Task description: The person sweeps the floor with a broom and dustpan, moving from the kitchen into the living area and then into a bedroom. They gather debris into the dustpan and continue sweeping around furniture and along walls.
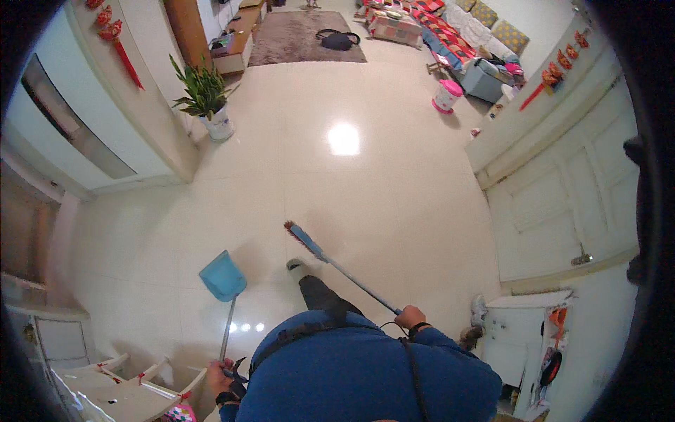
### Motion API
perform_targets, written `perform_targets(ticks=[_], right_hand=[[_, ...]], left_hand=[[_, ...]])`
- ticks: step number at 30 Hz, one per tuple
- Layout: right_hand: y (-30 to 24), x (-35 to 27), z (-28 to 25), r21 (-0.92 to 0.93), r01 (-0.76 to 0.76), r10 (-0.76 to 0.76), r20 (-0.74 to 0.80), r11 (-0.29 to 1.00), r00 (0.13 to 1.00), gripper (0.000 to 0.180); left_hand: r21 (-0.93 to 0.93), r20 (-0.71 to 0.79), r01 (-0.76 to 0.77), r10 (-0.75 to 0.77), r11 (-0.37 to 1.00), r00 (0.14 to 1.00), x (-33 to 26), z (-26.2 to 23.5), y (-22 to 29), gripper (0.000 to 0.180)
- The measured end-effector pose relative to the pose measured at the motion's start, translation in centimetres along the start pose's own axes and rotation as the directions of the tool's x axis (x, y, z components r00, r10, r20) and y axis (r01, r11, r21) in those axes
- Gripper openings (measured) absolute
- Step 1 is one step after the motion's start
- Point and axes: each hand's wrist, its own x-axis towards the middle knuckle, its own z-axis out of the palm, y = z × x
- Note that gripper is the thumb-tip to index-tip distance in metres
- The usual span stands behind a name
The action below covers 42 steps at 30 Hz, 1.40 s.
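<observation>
Broom, head view: angled across the tiled floor, blue head up and left of the handle end, reddish-brown bristles just ahead of our shoe. Our right hand has its fingers wrapped round the handle end. Can't tell whether the bristles touch the tiles.

Same view, left side: blue dustpan is left of the shoe, well apart from the broom head. Our left hand is closed round the upper end of its handle; finger detail is too small to read.

Around us: potted plant upper left, pink-and-white bin upper right, black bag on the brown rug at the far end, white cabinet to the right.
</observation>
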Motion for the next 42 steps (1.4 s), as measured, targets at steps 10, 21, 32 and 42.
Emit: perform_targets(ticks=[10,21,32,42], right_hand=[[-20.9,14.5,-17.7,-0.243,0.282,-0.307,-0.074,0.928,0.949,0.025],[-32.0,16.9,-21.5,-0.298,0.371,-0.395,-0.024,0.880,0.918,0.029],[-39.1,8.6,-16.4,-0.345,0.215,-0.246,-0.048,0.914,0.968,0.033],[-58.4,4.0,-13.3,-0.469,0.337,-0.410,-0.060,0.817,0.910,0.036]], left_hand=[[0.033,-0.009,-0.013,0.014,0.999,1.000,1.9,11.4,6.5,0.012],[-0.184,-0.168,-0.143,0.112,0.972,0.979,9.1,13.2,8.3,0.015],[-0.219,-0.148,-0.158,0.127,0.963,0.981,17.5,9.7,19.4,0.017],[0.014,-0.066,-0.379,0.379,0.925,0.923,20.5,0.6,33.2,0.008]])
